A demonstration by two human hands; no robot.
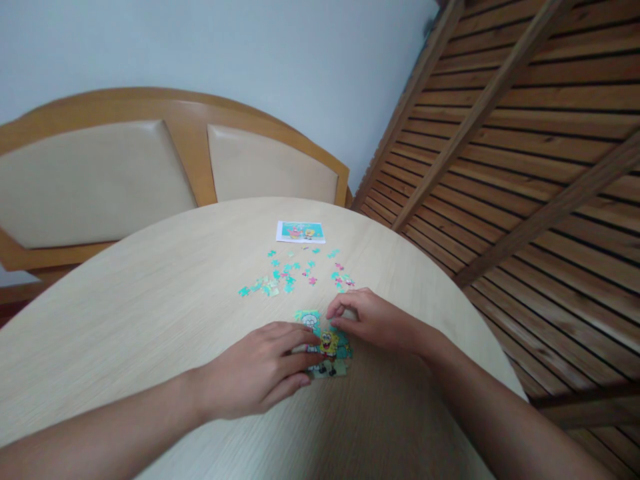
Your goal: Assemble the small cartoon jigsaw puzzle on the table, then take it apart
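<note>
Head view: part-built puzzle (329,343) on a round table (175,320), close to the wearer. L hand (265,363) lies flat, fingers apart over its left side, prob. to steady it. R hand (353,312) is curled, thumb & index close together by the upper right edge; can't tell if it grips anything. Loose pcs (289,283) spread beyond, prob. for easy reach; pic card (303,232) behind, prob. for ref. L hand hides part of puzzle; card's print unreadable; forearms cut off.
</note>
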